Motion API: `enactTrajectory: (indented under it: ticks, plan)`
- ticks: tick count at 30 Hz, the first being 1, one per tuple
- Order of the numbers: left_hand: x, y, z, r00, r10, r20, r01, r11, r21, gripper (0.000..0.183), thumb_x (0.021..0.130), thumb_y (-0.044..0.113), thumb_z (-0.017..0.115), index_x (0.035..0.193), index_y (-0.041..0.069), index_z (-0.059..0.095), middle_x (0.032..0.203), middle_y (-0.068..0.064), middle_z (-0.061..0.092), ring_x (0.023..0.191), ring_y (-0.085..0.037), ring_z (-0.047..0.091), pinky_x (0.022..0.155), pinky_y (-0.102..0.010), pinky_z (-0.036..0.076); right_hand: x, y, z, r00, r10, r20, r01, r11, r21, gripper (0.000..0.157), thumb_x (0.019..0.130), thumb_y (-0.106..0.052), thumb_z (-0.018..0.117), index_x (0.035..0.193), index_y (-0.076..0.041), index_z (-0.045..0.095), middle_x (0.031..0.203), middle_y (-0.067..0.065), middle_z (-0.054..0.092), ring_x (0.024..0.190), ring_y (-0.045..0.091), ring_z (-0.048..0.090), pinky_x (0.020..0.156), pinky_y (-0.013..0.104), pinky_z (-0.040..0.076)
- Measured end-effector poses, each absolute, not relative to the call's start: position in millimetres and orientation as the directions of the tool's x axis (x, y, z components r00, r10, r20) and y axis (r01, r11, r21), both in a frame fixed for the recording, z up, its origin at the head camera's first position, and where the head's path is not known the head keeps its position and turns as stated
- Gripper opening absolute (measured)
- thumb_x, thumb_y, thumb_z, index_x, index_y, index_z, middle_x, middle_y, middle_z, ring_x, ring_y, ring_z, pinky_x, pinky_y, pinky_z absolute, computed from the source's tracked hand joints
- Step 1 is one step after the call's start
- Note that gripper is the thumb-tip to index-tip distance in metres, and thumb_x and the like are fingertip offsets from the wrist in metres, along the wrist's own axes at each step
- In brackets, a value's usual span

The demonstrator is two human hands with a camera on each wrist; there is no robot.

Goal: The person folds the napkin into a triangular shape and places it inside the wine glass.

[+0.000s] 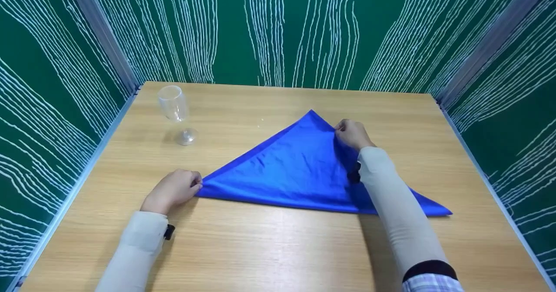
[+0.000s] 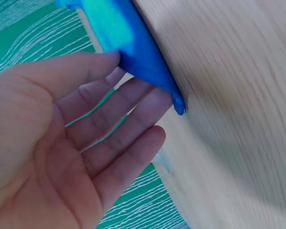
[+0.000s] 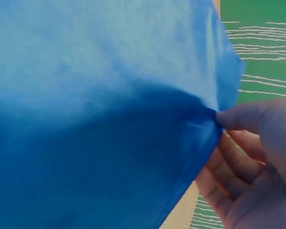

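A shiny blue cloth napkin, folded into a triangle, lies on the table with its long folded edge toward me and its peak pointing away. My left hand pinches the left corner; in the left wrist view the thumb lies over the cloth and the fingers are under it. On the far right slanted edge, just below the peak, my right hand pinches the fabric between thumb and fingers, as the right wrist view of the hand shows. My right forearm covers part of the right side, whose corner points outward.
A clear stemmed glass stands upright at the back left of the wooden table. Green walls with white wavy lines enclose the table's back and sides, joined by grey corner posts.
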State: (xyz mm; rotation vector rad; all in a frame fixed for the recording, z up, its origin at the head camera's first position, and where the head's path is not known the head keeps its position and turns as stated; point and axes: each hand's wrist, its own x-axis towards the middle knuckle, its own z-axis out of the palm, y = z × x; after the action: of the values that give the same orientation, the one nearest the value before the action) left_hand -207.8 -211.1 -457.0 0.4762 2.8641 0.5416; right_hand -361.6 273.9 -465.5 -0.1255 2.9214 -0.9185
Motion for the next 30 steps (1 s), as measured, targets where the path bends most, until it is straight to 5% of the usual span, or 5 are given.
enactTrajectory:
  ticks: [13, 21, 30]
  plan:
    - [-217, -204, -464, -0.963, 0.262, -0.064, 0.229, 0.921, 0.316, 0.015, 0.096, 0.013, 0.065, 0.100, 0.001, 0.073, 0.098, -0.015, 0.072, 0.091, -0.034, 0.068, 0.082, -0.052, 0.054, -367, 267, -473, -0.999, 0.033, 0.041, -0.002, 0.759, -0.651, 0.028, 0.100, -0.009, 0.052, 0.119, 0.006, 0.066, 0.117, 0.025, 0.066, 0.106, 0.036, 0.062, 0.091, 0.046, 0.051]
    - [-218, -207, -467, -0.962, 0.247, -0.113, 0.194, 0.915, 0.355, 0.015, 0.091, 0.014, 0.066, 0.095, 0.001, 0.072, 0.083, -0.008, 0.066, 0.076, -0.025, 0.059, 0.074, -0.045, 0.053, -363, 273, -481, -0.999, -0.012, -0.049, 0.018, 0.825, -0.565, 0.033, 0.095, -0.006, 0.052, 0.121, 0.010, 0.066, 0.121, 0.029, 0.064, 0.114, 0.041, 0.059, 0.098, 0.051, 0.048]
    - [-221, -205, -466, -0.969, 0.233, -0.086, 0.188, 0.916, 0.355, 0.014, 0.089, 0.009, 0.064, 0.095, -0.001, 0.070, 0.077, -0.005, 0.061, 0.071, -0.023, 0.056, 0.067, -0.041, 0.049, -361, 276, -480, -0.998, 0.043, 0.045, 0.009, 0.808, -0.589, 0.031, 0.095, -0.002, 0.049, 0.114, 0.006, 0.072, 0.116, 0.024, 0.068, 0.107, 0.037, 0.063, 0.091, 0.048, 0.051]
